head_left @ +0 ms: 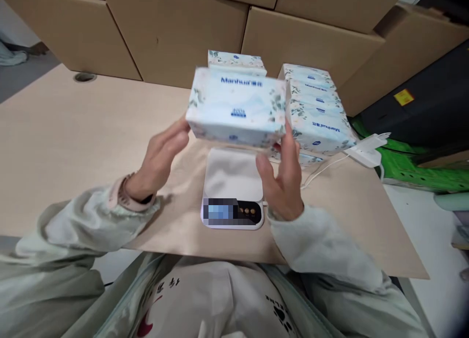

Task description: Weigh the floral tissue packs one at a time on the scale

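A floral light-blue tissue pack [236, 101] is held up between my two hands, above a white kitchen scale [232, 177]. My left hand [161, 155] presses against the pack's left end, its fingertips partly hidden behind it. At the right end, my right hand [284, 174] grips the lower corner with thumb and fingers apart. The scale lies on the table near the front edge; its display is blurred out.
More tissue packs [317, 113] are stacked behind to the right, and another pack [236, 59] stands behind the held one. A white power strip [366, 150] with a cable lies at the table's [91, 147] right edge. Cardboard boxes [176, 40] line the back.
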Motion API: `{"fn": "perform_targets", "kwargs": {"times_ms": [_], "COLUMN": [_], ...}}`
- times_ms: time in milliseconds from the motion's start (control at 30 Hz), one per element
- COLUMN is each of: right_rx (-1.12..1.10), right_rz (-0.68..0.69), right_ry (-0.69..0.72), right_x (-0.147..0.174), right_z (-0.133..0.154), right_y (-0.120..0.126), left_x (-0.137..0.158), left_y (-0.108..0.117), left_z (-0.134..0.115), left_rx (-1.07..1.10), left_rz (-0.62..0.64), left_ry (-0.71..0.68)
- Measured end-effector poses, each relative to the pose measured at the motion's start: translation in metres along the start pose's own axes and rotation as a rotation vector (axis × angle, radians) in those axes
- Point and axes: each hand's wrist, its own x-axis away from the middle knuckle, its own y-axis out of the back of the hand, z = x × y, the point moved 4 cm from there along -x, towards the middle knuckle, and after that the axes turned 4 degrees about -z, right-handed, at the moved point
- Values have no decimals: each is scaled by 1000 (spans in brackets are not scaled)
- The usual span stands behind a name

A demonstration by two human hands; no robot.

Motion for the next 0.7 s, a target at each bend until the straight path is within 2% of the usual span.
{"fn": "perform_targets", "kwargs": {"times_ms": [100,200,300,367,400,467,567,600,633,667,700], "right_rx": [-7,-2,-11,-33,-48,-73,-19,37,91,134,165], "right_rz": [-57,-90,-25,27,42,63,33,-69,-244,-435,-619], "right_ry": [-38,-111,-266,-371,-392,-331,-35,114,260,322,308], "right_x": [-40,-68,-74,-63,-55,-35,-8,-2,4,9,13], "right_z": [-29,-68,-103,-110,-105,-80,-32,-20,-15,-19,-32], "right_y": [-35,-71,-98,-102,-97,-76,-20,3,27,50,71], "left_x": [-42,-66,-73,-71,-69,-62,-48,-43,-41,-40,-41], "left_y": [1,0,1,3,4,8,4,-2,-11,-23,-38], "left_z": [13,40,67,79,81,76,42,28,16,7,3], "left_rx": [-15,-111,-171,-192,-208,-246,-266,-238,-189,-127,-59], "left_rz": [1,17,49,71,62,-33,-225,-239,-211,-146,-45], "left_ry": [-54,-18,36,75,90,70,-96,-149,-183,-182,-137]}}
